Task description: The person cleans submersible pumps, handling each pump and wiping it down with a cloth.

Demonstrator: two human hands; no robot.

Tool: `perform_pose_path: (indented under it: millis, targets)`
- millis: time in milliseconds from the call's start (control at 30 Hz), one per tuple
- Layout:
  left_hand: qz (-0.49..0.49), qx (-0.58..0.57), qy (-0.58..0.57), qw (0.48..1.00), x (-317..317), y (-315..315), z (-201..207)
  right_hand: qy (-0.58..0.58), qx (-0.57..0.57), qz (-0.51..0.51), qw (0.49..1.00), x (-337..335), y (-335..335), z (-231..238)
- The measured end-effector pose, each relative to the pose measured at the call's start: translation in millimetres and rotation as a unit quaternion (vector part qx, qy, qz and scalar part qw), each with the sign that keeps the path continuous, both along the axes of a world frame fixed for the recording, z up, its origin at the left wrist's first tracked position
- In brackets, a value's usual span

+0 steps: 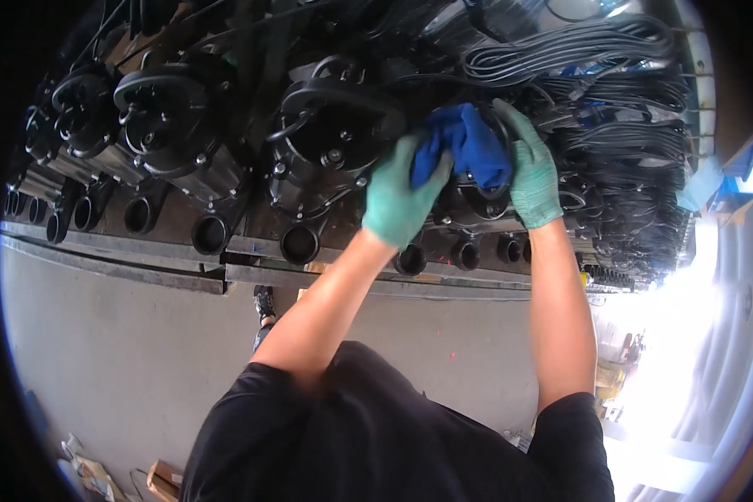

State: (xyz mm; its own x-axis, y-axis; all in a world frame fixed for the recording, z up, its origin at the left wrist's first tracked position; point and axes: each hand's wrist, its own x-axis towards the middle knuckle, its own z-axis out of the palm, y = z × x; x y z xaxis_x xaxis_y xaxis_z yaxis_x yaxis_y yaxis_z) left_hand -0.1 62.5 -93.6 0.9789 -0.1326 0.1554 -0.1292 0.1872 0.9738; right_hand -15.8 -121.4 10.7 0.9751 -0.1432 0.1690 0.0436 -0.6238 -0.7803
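Both my hands wear green gloves. My left hand (403, 191) grips a bundled blue cloth (467, 144), which is pressed over the top of a black pump-like machine (483, 201). On the other side of the cloth, my right hand (531, 171) rests against the machine's side, its fingers stretched out and pointing away from me. Some of its fingers are hidden. Most of this machine's top is covered by the cloth and my hands. Just left of my left hand stands a similar black machine (335, 138) with a top handle and a round outlet low at the front.
More such machines (171, 117) line the bench to the left, round outlets facing me. Coiled black cables (569, 50) lie at the back right. A metal bench edge (309, 278) runs before me, above a grey floor (142, 335). A cardboard box (164, 481) sits lower left.
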Motion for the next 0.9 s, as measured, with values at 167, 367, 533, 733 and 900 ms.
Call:
perform_pose_path:
  millis: [167,367,533,733,900]
  targets:
    - [0.066,0.118,0.08,0.988,-78,35,-162,-0.003,-0.028,0.039,0.999,5,-6,-7]
    - [0.081,-0.229,0.224,0.944,-69,1,-111,0.003,-0.023,0.02,1.0,-7,-9,-7]
    - [-0.061,0.001,0.088,0.994,20,-25,-97,0.009,-0.035,0.004,0.999,3,-13,-12]
    - [0.028,0.044,-0.144,0.988,20,-16,-171,-0.014,-0.06,0.034,0.998,6,4,2]
    - [0.217,0.26,-0.371,0.865,27,-40,-149,-0.01,-0.086,0.012,0.996,16,9,-1]
